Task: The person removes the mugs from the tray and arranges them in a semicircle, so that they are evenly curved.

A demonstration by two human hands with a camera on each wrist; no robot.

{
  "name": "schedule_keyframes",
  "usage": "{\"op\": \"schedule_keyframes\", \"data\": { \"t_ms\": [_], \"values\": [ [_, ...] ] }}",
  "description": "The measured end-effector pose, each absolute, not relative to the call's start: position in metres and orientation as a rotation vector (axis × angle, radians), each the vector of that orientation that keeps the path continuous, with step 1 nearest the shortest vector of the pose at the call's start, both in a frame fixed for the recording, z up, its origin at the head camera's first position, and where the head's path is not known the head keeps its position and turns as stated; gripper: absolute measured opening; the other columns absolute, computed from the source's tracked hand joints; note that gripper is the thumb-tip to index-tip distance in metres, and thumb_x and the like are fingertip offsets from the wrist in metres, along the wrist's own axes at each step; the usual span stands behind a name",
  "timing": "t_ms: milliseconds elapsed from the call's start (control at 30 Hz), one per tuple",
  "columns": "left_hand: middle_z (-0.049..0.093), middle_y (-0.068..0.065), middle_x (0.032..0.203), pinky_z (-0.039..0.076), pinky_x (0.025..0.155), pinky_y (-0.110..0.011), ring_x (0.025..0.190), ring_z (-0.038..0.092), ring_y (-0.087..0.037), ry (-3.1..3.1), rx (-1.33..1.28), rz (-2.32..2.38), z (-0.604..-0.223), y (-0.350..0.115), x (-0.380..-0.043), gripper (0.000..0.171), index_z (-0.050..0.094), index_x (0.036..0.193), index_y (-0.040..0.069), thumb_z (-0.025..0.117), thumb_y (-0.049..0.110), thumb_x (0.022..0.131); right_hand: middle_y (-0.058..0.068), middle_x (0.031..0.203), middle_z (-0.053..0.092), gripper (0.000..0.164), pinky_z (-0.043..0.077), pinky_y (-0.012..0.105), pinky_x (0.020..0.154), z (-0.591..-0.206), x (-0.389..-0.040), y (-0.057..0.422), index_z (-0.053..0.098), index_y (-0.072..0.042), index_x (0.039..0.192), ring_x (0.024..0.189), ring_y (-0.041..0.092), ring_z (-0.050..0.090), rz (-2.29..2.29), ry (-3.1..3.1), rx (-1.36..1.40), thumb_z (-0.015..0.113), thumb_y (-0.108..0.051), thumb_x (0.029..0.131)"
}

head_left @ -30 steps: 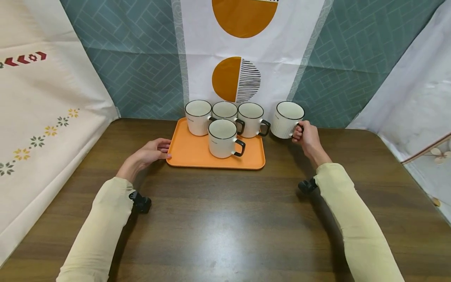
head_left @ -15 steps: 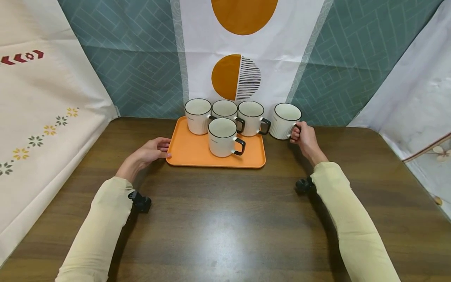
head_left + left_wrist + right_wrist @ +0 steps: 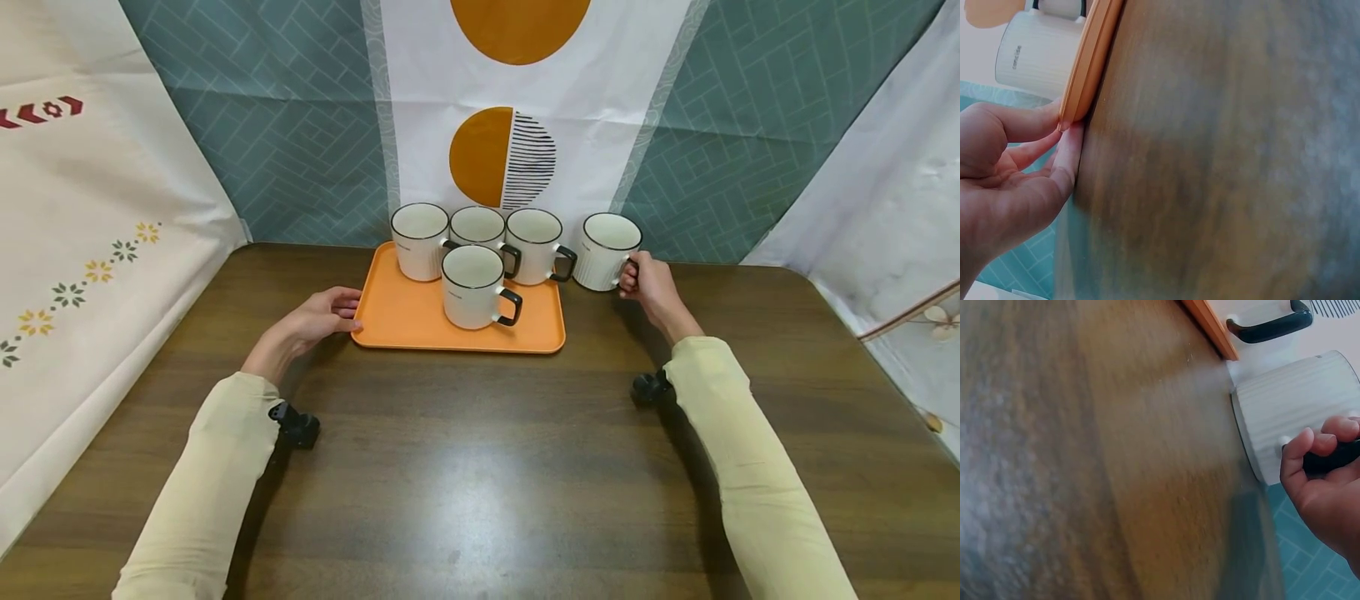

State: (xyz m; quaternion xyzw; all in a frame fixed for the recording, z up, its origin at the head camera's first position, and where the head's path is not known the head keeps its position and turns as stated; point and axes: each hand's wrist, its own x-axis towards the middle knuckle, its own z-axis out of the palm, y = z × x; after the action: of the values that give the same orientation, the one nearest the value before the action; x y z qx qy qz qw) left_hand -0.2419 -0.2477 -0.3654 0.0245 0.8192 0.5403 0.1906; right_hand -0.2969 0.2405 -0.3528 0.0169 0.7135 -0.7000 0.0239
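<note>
On the orange tray [image 3: 401,312] four mugs already stand upright: the left mug [image 3: 418,250], the middle mug [image 3: 477,225] and the right mug [image 3: 531,254] in a row along its back, and the front mug [image 3: 471,296] before them. This part looks done. What is left, I judge, is the fifth mug [image 3: 600,260], just beside the tray at its right; if it touches the table [image 3: 450,450], I cannot tell. The right hand [image 3: 651,283] holds it by the black handle [image 3: 1330,460], with fingers curled. The left hand [image 3: 322,315] pinches the tray's left edge.
</note>
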Motion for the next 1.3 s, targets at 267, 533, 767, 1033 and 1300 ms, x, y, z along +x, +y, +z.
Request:
{"op": "schedule_keyframes", "data": {
  "t_ms": [267, 533, 767, 1033, 1300],
  "values": [
    [0.028, -0.030, 0.146, 0.030, 0.109, -0.047, 0.131, 0.032, -0.041, 2.292, 0.047, 1.512, -0.365, -0.247, -0.242, 0.066, 0.019, 0.147, -0.010, 0.056, -0.007, 0.092, -0.002, 0.064, 0.050, 0.037, 0.043, 0.022, 0.054, -0.355, -0.294, 0.243, 0.050, -0.008, 0.070, 0.061, 0.010, 0.046, -2.039, 2.437, 0.155, 0.040, -0.027, 0.100],
    [0.027, -0.030, 0.146, 0.036, 0.106, -0.039, 0.131, 0.032, -0.040, 2.306, 0.052, 1.507, -0.367, -0.250, -0.243, 0.067, 0.017, 0.147, -0.010, 0.057, -0.005, 0.093, 0.002, 0.096, 0.051, 0.049, 0.048, 0.025, 0.070, -0.342, -0.288, 0.251, 0.054, 0.003, 0.112, 0.082, 0.012, 0.048, -1.823, 2.678, 0.200, 0.052, -0.044, 0.097],
    [0.028, -0.030, 0.146, 0.044, 0.096, -0.025, 0.131, 0.033, -0.039, 2.303, 0.075, 1.506, -0.367, -0.249, -0.243, 0.067, 0.017, 0.147, -0.010, 0.056, -0.005, 0.094, -0.001, 0.097, 0.053, 0.026, 0.047, 0.022, 0.072, -0.323, -0.275, 0.257, 0.054, -0.009, 0.104, 0.084, 0.012, 0.053, -2.055, 2.716, 0.163, 0.055, -0.034, 0.097],
    [0.026, -0.030, 0.147, 0.046, 0.088, -0.019, 0.132, 0.032, -0.040, 2.297, 0.067, 1.505, -0.367, -0.251, -0.243, 0.068, 0.015, 0.148, -0.010, 0.055, -0.005, 0.094, -0.001, 0.083, 0.057, 0.014, 0.044, 0.021, 0.071, -0.304, -0.260, 0.229, 0.061, -0.009, 0.089, 0.075, 0.013, 0.051, -2.241, 2.652, -0.088, 0.056, -0.020, 0.097],
    [0.028, -0.030, 0.146, 0.042, 0.100, -0.031, 0.131, 0.033, -0.039, 2.307, 0.063, 1.497, -0.365, -0.248, -0.242, 0.066, 0.018, 0.147, -0.010, 0.056, -0.005, 0.093, -0.004, 0.081, 0.059, 0.023, 0.047, 0.024, 0.069, -0.303, -0.248, 0.195, 0.059, 0.005, 0.095, 0.077, 0.013, 0.053, -2.041, 2.628, -0.264, 0.054, -0.017, 0.099]
  ]
}}
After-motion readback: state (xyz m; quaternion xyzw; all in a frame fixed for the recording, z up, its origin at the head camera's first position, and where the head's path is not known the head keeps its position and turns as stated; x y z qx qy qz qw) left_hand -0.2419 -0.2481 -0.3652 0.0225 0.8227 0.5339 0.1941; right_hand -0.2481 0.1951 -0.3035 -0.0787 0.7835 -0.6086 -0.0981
